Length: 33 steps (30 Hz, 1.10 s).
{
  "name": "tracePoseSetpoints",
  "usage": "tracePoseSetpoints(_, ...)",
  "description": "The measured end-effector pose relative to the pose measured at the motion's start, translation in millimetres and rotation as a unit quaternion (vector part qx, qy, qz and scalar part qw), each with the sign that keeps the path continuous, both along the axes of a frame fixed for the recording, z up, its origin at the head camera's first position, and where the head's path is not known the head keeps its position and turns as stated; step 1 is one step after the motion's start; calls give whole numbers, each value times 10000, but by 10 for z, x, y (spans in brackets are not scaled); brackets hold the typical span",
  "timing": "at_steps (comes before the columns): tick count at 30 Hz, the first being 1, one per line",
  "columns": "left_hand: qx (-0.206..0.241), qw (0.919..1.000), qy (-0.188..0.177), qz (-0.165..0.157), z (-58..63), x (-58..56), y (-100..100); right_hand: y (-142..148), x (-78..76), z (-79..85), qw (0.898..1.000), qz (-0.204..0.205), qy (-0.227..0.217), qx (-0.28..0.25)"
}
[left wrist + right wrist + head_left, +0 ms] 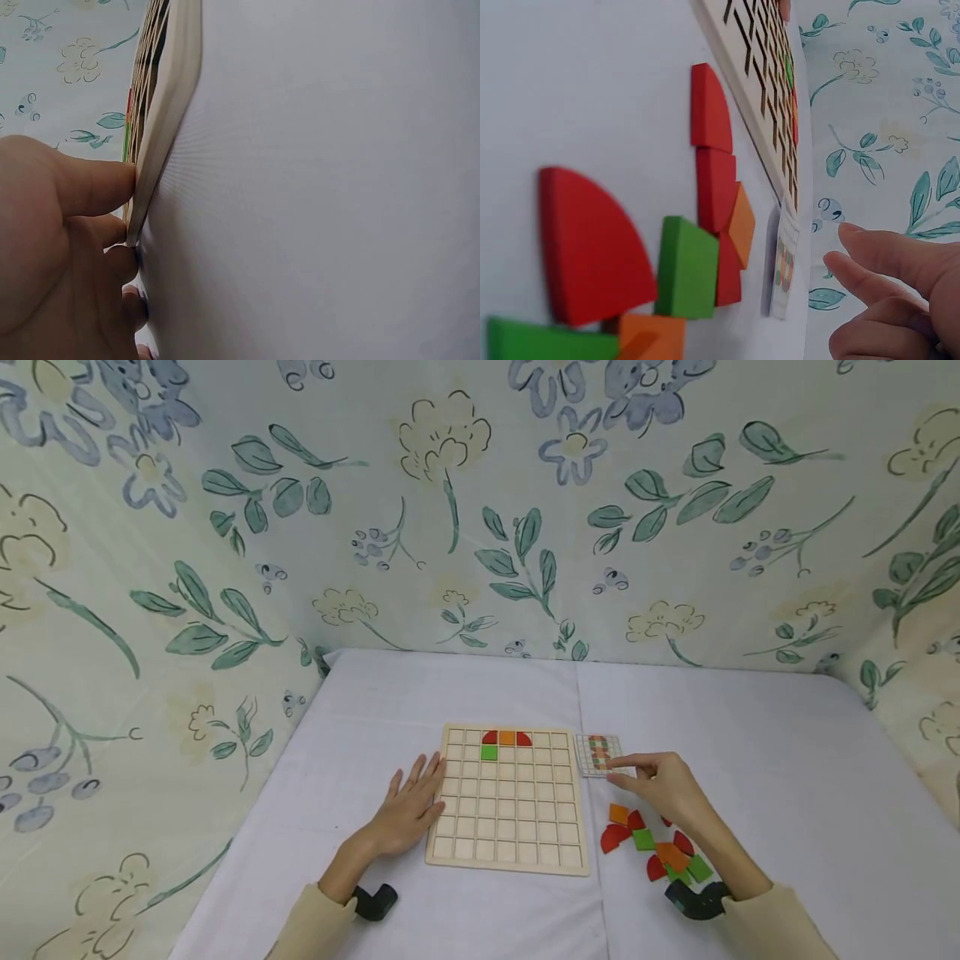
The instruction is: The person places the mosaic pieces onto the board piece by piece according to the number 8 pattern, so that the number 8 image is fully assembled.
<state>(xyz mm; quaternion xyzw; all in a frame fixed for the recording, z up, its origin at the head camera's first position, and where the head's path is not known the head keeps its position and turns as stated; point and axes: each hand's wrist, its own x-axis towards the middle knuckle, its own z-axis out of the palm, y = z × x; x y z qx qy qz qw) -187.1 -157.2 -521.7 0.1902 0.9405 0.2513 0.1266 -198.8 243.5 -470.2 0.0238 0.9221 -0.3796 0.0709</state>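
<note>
Two tan sleeves (313, 927) come in at the bottom, with a black thing (375, 903) at each wrist. From the left one, the left hand (408, 810) lies flat and stretched out on the white cloth (450, 685). It holds nothing tight, but its fingers and thumb touch the left side of a wooden board (507, 810) full of little squares. So the board is just to the right of that hand.

Up in the board's top row sit a red piece (490, 739), an orange square (507, 738) and another red piece (523, 740), all side by side. One green square (489, 752) is under the first red one.

On the other side, a small picture card (598, 753) lies flat by the board's top right corner. The right hand (663, 782) is over the card's right edge. Its pointing finger and thumb reach out with a little gap, and it grips nothing. Loose red, orange and green pieces (643, 840) lie below the card, between the board and the right arm, some touching each other.
</note>
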Motion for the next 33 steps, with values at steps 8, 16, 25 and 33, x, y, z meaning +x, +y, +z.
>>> tracePoseSetpoints(8,66,10000,-7,10,33,3,-8,244,238,-117,9995,-139,-218,198)
tracePoseSetpoints(16,73,10000,12,-17,8,-10,-2,366,385,-199,9990,-154,-396,154)
tracePoseSetpoints(25,14,10000,-6,-18,7,-15,6,418,483,-311,9974,-268,-665,53)
tracePoseSetpoints(33,24,10000,-35,-9,19,-4,14,396,515,-367,9976,-321,-604,-63)
